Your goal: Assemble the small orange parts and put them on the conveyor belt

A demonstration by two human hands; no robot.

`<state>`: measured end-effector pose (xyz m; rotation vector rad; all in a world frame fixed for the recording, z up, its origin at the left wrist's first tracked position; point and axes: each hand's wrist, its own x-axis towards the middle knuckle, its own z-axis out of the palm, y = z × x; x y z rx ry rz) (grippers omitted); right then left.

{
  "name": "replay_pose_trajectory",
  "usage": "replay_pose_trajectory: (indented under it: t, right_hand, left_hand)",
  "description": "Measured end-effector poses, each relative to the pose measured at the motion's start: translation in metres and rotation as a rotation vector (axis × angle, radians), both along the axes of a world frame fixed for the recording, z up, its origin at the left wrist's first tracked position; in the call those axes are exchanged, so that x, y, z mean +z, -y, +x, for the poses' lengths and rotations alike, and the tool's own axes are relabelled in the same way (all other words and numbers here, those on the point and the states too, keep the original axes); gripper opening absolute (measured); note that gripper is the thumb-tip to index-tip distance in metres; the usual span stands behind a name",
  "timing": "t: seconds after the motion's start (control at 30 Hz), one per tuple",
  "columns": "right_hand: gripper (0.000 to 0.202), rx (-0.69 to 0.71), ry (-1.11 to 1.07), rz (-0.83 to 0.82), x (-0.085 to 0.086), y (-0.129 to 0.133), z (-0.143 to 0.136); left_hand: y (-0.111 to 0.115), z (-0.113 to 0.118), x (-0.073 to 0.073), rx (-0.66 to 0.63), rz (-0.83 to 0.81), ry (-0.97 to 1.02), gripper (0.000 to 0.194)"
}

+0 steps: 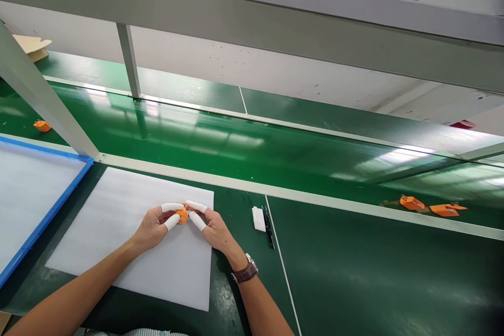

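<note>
Over a white foam sheet [157,268], a small orange plastic part [182,215] is held up between the fingertips of both hands. My left hand [154,224] is closed in a pinch, thumb and index finger gripping the part from its left side. My right hand [212,226] pinches at the right edge of the same part, where the fingertips hide some detail. White finger covers are on the thumb and index finger of each hand. What the part looks like on its underside is hidden.
A blue-edged white panel [84,170] lies at left. Right of the sheet are a small white block [259,219] and a black pen-like tool [268,226]. Beyond a pale rail, a green conveyor belt [220,142] carries more orange parts [444,210]. A metal post [59,100] stands left.
</note>
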<state>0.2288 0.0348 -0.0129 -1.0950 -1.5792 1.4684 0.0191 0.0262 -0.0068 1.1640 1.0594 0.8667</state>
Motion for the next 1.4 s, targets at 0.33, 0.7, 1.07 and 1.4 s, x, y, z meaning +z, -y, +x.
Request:
replay_pose_trajectory:
  t: [0.33,0.7,1.07,1.4]
  right_hand:
    - [0.030,-0.061,0.040,0.029,-0.002,0.001,-0.001]
    - [0.040,-0.085,0.274,0.475,-0.019,0.005,-0.011]
    - [0.033,-0.099,0.365,0.728,-0.021,0.004,-0.015]
    - [0.031,-0.133,0.407,0.736,-0.021,0.004,-0.016]
  left_hand:
    - [-0.001,-0.004,0.008,-0.003,-0.024,0.023,0.036]
    - [0.002,-0.003,-0.008,0.110,0.007,-0.026,0.053]
    - [-0.053,-0.015,0.006,0.238,0.296,-0.491,0.053]
    - [-0.196,-0.033,0.027,0.476,0.326,-0.652,0.050]
